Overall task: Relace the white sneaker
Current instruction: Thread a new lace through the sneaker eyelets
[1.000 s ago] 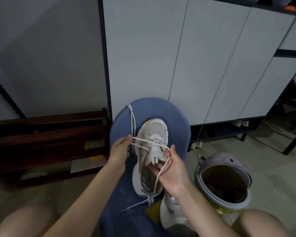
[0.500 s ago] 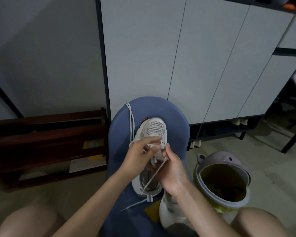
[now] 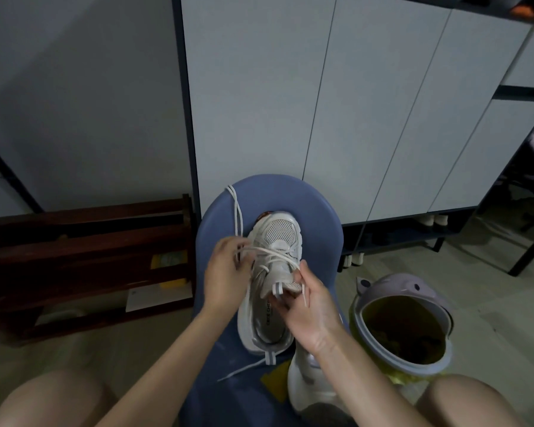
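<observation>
**Ana:** White mesh-and-leather sneaker (image 3: 273, 272) lies sole-down on the blue rounded plastic stool (image 3: 318, 217), toe pointing away from the person, heel toward the knees.

**Ben:** How much of the lacing looks finished?

**Ana:** Only the lowest rows near the toe. The flat white cotton shoelace (image 3: 270, 252) crosses there a couple of times; from mid-tongue to the collar the eyelets look bare, so I'd judge most of the work remains.

**Ben:** And the hands?

**Ana:** The left hand (image 3: 227, 272) sits just beside the shoe's left edge, fingers curled in a pinch on the lace strand that runs up and loops over the stool's far rim. The right hand (image 3: 309, 306) has its fingers curled round the tongue, lifting it, with the other lace end trailing by its thumb.

**Ben:** Anything else nearby?

**Ana:** A second white sneaker (image 3: 309, 383) stands at the stool's near edge under the right wrist, with a loose lace tip beside it. A lilac plastic bin with small ears (image 3: 407, 291) sits on the floor to the right, and a dark wooden rack (image 3: 84, 241) to the left.
</observation>
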